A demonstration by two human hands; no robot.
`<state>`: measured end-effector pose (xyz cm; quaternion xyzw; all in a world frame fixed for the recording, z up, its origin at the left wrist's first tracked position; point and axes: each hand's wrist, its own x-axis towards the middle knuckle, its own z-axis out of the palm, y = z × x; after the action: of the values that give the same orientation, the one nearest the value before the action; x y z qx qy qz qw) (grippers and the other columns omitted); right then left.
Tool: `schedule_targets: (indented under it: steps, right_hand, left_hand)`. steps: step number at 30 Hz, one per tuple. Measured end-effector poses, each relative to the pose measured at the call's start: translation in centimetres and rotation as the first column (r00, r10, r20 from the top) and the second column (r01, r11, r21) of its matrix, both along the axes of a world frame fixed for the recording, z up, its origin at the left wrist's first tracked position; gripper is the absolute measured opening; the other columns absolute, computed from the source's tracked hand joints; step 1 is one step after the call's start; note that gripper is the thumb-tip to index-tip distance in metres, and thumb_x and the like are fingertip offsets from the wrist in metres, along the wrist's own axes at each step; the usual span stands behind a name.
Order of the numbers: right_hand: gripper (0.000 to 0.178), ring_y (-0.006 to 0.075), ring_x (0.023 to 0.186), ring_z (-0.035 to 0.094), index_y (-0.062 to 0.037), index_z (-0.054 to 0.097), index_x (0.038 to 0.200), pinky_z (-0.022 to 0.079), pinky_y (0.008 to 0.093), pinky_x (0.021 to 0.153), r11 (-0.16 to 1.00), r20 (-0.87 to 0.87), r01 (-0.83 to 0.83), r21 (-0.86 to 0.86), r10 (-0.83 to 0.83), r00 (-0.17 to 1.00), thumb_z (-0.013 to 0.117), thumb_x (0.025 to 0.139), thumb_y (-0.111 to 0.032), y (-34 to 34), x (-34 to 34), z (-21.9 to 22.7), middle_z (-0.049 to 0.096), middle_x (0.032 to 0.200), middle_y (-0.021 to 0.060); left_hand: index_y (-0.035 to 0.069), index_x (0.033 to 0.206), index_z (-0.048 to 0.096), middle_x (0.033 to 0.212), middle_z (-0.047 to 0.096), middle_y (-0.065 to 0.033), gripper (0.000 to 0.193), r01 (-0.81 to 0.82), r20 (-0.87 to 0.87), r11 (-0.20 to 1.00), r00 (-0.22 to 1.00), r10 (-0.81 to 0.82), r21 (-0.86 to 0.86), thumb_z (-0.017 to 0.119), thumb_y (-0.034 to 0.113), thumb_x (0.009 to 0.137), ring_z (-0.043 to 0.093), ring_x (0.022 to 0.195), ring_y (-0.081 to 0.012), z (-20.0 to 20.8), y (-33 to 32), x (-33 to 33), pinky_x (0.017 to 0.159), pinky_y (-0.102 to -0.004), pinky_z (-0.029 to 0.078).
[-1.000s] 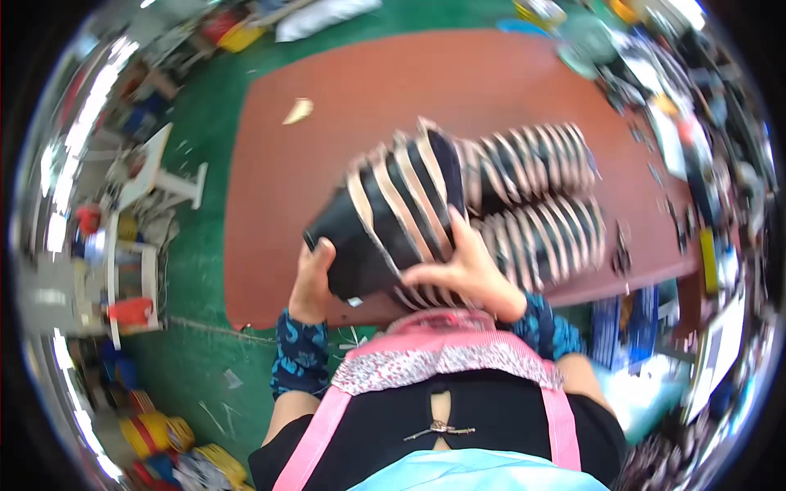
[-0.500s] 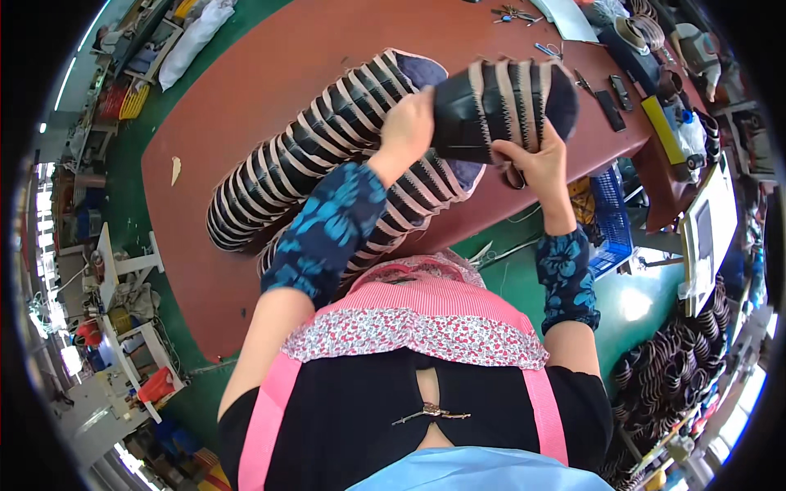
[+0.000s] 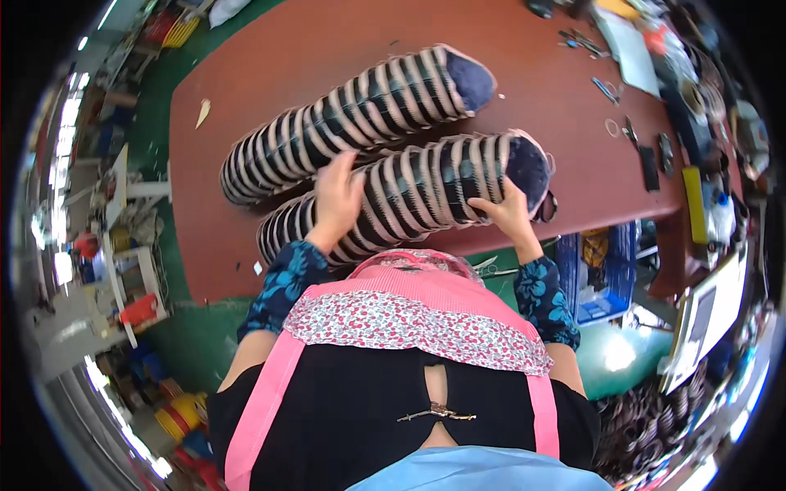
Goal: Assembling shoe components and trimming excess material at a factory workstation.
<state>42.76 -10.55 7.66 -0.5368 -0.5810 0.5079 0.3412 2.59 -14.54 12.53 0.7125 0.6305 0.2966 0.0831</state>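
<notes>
Two long stacks of nested black pieces with beige jagged edges lie slantwise on the table. The far stack (image 3: 344,119) has a dark blue fuzzy lining showing at its right end. Closer to me lies the near stack (image 3: 417,186), its right end also showing dark fuzzy lining. My left hand (image 3: 337,200) rests against the top of the near stack toward its left part, fingers stretched out and slightly blurred. At the right end of that stack, my right hand (image 3: 512,214) grips the pieces with thumb and fingers apart around them; some fingertips are hidden.
The reddish-brown table (image 3: 286,57) carries scissors (image 3: 604,90), a black flat case (image 3: 649,168) and loose tools at the right. A blue plastic crate (image 3: 606,282) stands below its right edge. Dark striped pieces (image 3: 655,425) are heaped on the floor at lower right.
The short bundle held raised between both hands has come down onto the near stack's right end. My left hand has moved left and down along that stack; my right hand has lowered.
</notes>
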Motion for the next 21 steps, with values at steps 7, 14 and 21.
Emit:
schedule_targets:
  steps: [7, 14, 21]
  right_hand:
    - [0.047, 0.0132, 0.092, 0.076, 0.0037, 0.074, 0.131, 0.062, 0.0313, 0.083, 0.982, -0.011, -0.092, -0.168, 0.092, 0.996, 0.094, 0.090, -0.008, 1.6, -4.0, 1.4, 0.085, 0.110, 0.0090]
    - [0.030, 0.0052, 0.065, 0.061, 0.0000, 0.076, 0.121, 0.046, 0.0243, 0.056, 0.958, -0.104, -0.165, -0.233, 0.144, 0.984, 0.091, 0.095, -0.004, 0.3, -13.3, 2.2, 0.079, 0.092, 0.0009]
    - [0.037, 0.0119, 0.083, 0.072, 0.0013, 0.071, 0.129, 0.057, 0.0289, 0.073, 0.943, -0.115, -0.124, -0.309, 0.093, 0.989, 0.089, 0.101, -0.014, -3.2, -22.2, -0.9, 0.080, 0.106, 0.0040]
  left_hand:
    - [0.002, 0.172, 0.047, 0.173, 0.051, -0.0255, 0.088, -0.838, 0.048, 0.124, 0.116, 0.992, -0.532, 0.046, 0.070, 0.117, 0.052, 0.157, -0.0439, -10.1, -17.9, -25.6, 0.131, -0.0507, 0.039]
    - [-0.002, 0.176, 0.039, 0.178, 0.048, -0.0211, 0.104, -0.644, 0.481, 0.393, 0.045, 0.875, -0.656, 0.055, 0.077, 0.111, 0.047, 0.162, -0.0362, -13.9, -23.0, -33.9, 0.133, -0.0474, 0.038]
    - [0.000, 0.173, 0.047, 0.173, 0.054, -0.0179, 0.086, -0.613, 0.606, 0.482, 0.007, 0.795, -0.626, 0.042, 0.068, 0.120, 0.052, 0.158, -0.0310, -10.6, -24.4, -40.4, 0.131, -0.0444, 0.040]
